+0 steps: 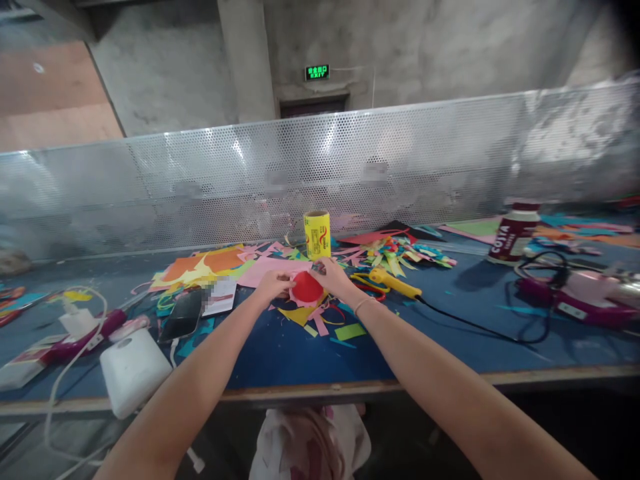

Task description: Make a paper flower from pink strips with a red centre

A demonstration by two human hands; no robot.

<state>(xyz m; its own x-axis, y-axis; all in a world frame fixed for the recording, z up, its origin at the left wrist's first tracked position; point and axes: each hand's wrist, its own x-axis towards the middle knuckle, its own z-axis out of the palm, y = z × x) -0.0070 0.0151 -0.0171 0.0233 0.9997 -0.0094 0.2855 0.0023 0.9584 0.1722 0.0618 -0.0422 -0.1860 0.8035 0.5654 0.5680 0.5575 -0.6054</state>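
Note:
Between my two hands is a round red piece with a pink rim, which looks like felt or a similar sheet material. My left hand pinches its left edge. My right hand is closed at its upper right edge. A small greyish thing shows by the right fingertips, too blurred to name. Beneath and around the hands lie a pink sheet, a yellow scrap and a green strip. Just behind them stands a yellow roll with a hollow core.
A yellow-handled corded tool lies to the right, near a Costa bottle and a purple power strip. On the left are a black phone, a white box-shaped device and cables. A perforated metal panel borders the table's back.

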